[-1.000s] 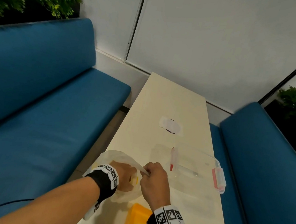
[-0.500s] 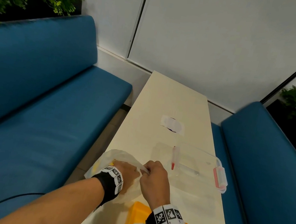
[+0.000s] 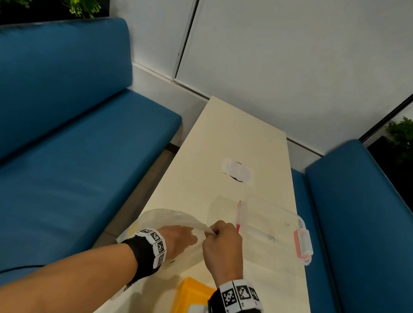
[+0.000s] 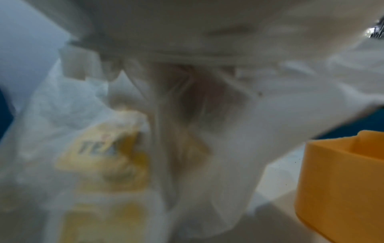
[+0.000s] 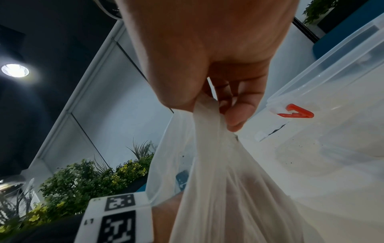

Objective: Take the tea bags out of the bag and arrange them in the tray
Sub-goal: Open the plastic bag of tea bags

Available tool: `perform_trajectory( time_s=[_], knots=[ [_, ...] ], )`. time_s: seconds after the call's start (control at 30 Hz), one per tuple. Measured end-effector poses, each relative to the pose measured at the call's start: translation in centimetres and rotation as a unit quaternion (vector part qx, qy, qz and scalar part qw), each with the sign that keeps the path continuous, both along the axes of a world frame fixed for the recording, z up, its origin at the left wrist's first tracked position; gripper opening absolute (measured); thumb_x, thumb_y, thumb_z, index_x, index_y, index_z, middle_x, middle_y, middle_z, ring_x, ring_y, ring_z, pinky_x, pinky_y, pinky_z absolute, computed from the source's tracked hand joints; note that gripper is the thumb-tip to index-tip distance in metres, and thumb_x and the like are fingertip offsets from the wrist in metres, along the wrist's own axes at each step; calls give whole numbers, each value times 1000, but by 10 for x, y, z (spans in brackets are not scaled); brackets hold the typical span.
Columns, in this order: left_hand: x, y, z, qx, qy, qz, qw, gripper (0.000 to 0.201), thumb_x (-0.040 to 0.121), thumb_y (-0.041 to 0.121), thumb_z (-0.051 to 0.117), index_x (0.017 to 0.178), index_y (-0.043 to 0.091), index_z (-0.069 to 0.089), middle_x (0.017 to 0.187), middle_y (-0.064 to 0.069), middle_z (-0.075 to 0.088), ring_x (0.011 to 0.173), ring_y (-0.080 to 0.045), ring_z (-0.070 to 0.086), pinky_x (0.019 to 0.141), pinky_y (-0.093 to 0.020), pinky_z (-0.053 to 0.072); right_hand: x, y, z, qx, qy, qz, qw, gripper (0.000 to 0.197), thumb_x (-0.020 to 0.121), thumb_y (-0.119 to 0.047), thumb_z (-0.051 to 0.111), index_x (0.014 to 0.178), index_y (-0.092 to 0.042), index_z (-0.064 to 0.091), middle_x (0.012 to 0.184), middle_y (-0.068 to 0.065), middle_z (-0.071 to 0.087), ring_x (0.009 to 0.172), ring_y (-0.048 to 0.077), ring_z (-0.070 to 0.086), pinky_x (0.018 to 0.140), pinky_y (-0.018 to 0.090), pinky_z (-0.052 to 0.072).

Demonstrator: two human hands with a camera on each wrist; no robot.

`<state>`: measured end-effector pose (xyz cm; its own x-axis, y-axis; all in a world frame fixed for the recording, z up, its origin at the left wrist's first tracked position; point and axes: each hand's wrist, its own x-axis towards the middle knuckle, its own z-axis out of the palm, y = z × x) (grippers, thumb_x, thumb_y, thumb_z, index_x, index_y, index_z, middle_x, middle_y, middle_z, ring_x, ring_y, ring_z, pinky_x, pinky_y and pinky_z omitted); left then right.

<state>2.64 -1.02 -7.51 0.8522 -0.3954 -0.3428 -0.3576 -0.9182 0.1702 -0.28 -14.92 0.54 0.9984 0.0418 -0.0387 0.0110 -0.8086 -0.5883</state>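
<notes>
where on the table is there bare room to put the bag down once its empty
The far end of the table, beyond the white patch, is bare. A narrower strip runs along the left edge beside the clear container. The near end is crowded: bag, both hands, yellow tray, and the container.

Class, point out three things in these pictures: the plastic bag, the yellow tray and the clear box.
plastic bag (image 3: 166,216): head view, its upper film near the rim.
yellow tray (image 4: 332,180): left wrist view, its outer side wall.
clear box (image 3: 278,213): head view, its far rim.
</notes>
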Motion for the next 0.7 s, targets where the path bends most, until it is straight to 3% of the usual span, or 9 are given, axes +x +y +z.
perform_trajectory(
  time_s=[0.07, 0.1, 0.13, 0.23, 0.3, 0.43, 0.5, 0.57, 0.7],
  knots=[
    [0, 0, 8, -1, -2, -5, 1000, 16, 104, 32, 47, 107, 20, 57, 99, -3, 64, 87, -21, 62, 82, -33, 46, 5, -1, -2, 16, 3, -18, 1000, 19, 88, -5, 49, 83, -15, 64, 91, 3, 62, 79, 16, 59, 60, 18, 40],
    [0, 0, 17, -8, 6, -6, 1000, 11, 102, 30, 50, 102, 22, 56, 97, -2, 64, 82, -20, 62, 78, -33, 48, 6, -1, -2, 27, 4, -26, 999, 18, 88, -6, 49, 81, -15, 63, 89, 4, 62, 78, 17, 59, 59, 19, 41],
    [-1, 0, 23, -15, 8, -24, 1000, 10, 99, 24, 54, 108, 21, 57, 106, -4, 64, 87, -22, 63, 80, -35, 52, 8, -1, -1, 35, 4, -33, 999, 18, 89, -6, 49, 78, -15, 62, 86, 4, 62, 78, 19, 60, 60, 22, 43],
    [-4, 4, 33, -94, -3, 3, 996, 48, 91, 1, 61, 134, 21, 54, 131, -5, 55, 107, -28, 63, 92, -40, 55, 13, -3, 1, 58, 2, -52, 997, 19, 88, -6, 50, 74, -15, 59, 80, 5, 63, 75, 21, 60, 60, 26, 48],
    [-8, 7, 43, -184, -27, 27, 982, 50, 90, -3, 58, 132, 23, 57, 129, 0, 58, 111, -23, 62, 96, -35, 52, 17, -5, 3, 63, -1, -61, 996, 18, 87, -7, 51, 74, -14, 60, 81, 6, 64, 74, 19, 60, 58, 25, 46],
    [-20, 23, 53, -378, -45, 94, 920, 41, 92, 1, 61, 120, 30, 64, 121, 11, 60, 109, -6, 59, 94, -22, 51, 21, -8, 6, 65, -6, -70, 995, 15, 88, -8, 53, 77, -12, 63, 83, 6, 65, 71, 14, 59, 55, 22, 41],
    [-32, 30, 59, -478, -41, 144, 865, 37, 91, 3, 66, 113, 33, 67, 115, 17, 65, 107, -3, 62, 95, -22, 51, 22, -9, 4, 63, -8, -72, 995, 15, 89, -7, 53, 79, -9, 64, 83, 6, 65, 70, 10, 57, 53, 20, 38],
    [-46, 37, 62, -584, 10, 214, 783, 35, 93, 2, 67, 110, 33, 69, 111, 12, 70, 103, -8, 68, 94, -29, 55, 24, -10, 0, 60, -11, -75, 995, 15, 90, -8, 53, 79, -9, 64, 83, 6, 65, 71, 9, 56, 54, 19, 37],
    [-71, 45, 65, -763, 148, 338, 530, 26, 99, 8, 63, 123, 20, 65, 112, -10, 72, 97, -25, 73, 80, -43, 58, 18, -12, -12, 49, -8, -56, 997, 19, 94, -12, 54, 77, -13, 60, 84, 5, 62, 77, 16, 58, 57, 19, 37]
  ],
)
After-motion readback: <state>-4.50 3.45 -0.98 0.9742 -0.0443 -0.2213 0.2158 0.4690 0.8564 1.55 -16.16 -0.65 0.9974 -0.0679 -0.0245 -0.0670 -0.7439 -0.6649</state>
